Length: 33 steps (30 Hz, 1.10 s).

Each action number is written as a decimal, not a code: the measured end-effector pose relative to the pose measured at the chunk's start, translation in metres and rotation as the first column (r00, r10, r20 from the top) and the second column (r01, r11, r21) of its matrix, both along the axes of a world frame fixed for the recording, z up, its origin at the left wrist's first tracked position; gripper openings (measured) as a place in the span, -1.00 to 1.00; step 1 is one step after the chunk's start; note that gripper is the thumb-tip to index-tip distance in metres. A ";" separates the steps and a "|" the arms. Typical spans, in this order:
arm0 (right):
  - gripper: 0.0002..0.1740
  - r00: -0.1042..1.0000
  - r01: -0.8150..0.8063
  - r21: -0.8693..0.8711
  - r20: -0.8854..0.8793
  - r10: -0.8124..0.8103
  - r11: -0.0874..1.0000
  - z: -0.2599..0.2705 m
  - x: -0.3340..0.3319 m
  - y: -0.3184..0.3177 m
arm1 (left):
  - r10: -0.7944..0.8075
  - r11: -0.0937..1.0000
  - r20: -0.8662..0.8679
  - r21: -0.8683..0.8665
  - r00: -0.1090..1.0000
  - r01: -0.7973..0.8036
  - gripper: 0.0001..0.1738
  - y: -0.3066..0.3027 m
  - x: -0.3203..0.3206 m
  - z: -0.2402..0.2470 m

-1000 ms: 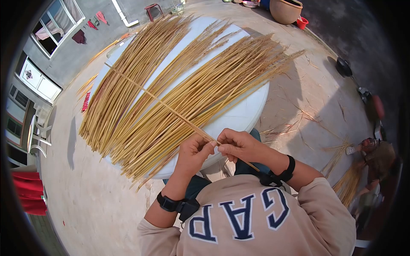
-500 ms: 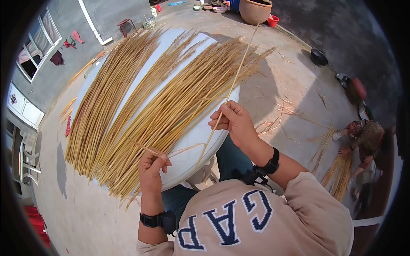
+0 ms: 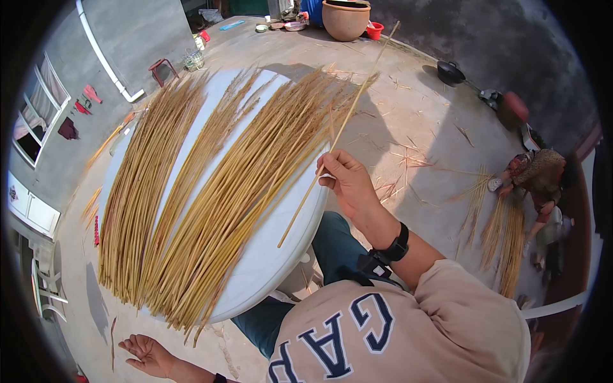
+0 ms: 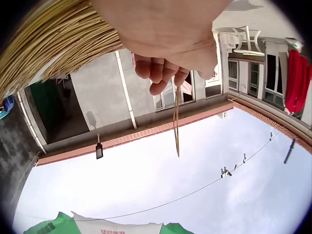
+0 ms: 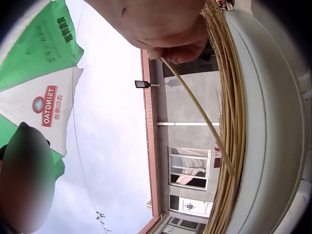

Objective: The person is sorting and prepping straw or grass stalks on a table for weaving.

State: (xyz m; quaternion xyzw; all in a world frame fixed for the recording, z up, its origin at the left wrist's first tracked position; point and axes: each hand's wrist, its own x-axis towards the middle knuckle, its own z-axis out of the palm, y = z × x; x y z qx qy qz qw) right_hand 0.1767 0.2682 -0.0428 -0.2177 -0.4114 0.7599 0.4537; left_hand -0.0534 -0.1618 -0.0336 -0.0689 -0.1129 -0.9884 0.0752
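My right hand (image 3: 350, 185) pinches a long, straw-coloured stalk (image 3: 295, 220) between thumb and fingers. The stalk slants over the right edge of the white round table (image 3: 271, 274), its thin end pointing away from me. Low on the left, beyond the table edge, my left hand (image 3: 148, 357) is stretched out with loosely spread fingers. A thin dry husk strip (image 3: 113, 345) is just past its fingertips, apart from them in the head view; in the left wrist view the strip (image 4: 177, 122) appears below the fingertips. Many plumed stalks (image 3: 211, 236) cover the table in three bunches.
At the right, another person (image 3: 543, 172) bends over stalk bundles (image 3: 511, 249) on the ground. Husk scraps (image 3: 408, 159) litter the concrete. A wok (image 3: 451, 73), a clay pot (image 3: 345, 20) and a red bucket (image 3: 375, 29) stand farther back. White chairs (image 3: 48, 287) are at left.
Both hands were together at the stalk, then parted, the left peeling off a strip. The left hand has swung out left and released the strip; the right still holds the stalk.
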 end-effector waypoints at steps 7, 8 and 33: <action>-0.83 0.962 -0.273 -0.006 0.014 0.273 0.962 0.007 -0.023 -0.038 | -0.578 0.169 0.072 -0.964 0.813 0.205 -0.68 0.128 0.082 -0.003; -0.82 0.962 -0.269 0.013 0.052 0.268 0.963 0.008 -0.025 -0.042 | -0.665 0.076 0.117 -0.972 0.737 0.223 -0.64 0.140 0.089 -0.005; -0.81 0.882 -0.425 0.046 0.242 0.403 0.904 -0.006 -0.016 -0.053 | -0.715 -0.098 0.224 -0.970 0.662 0.221 -0.90 0.182 0.096 -0.039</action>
